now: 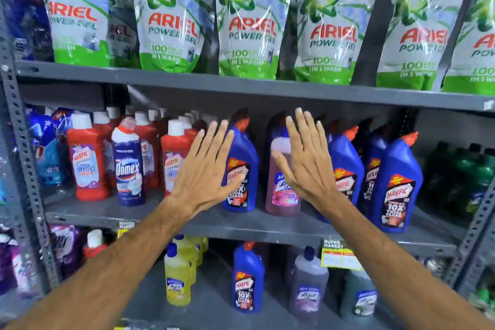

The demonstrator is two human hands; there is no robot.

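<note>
Both my hands are raised flat in front of the middle shelf [241, 225] of a grey metal rack. My left hand [206, 169] has straight spread fingers and holds nothing; it hovers before a blue Harpic bottle [242, 169] with a red cap. My right hand [308, 161] is also flat and empty, in front of a pink cleaner bottle [281, 190] and another blue Harpic bottle [348, 166]. Whether either hand touches a bottle I cannot tell.
Red Harpic bottles [85, 161] and a Domex bottle [128, 166] stand at the left. Ariel Power Gel pouches [249, 24] fill the top shelf. Below are yellow [178, 278], blue [247, 281] and purple [308, 284] bottles. Dark green bottles [466, 177] stand far right.
</note>
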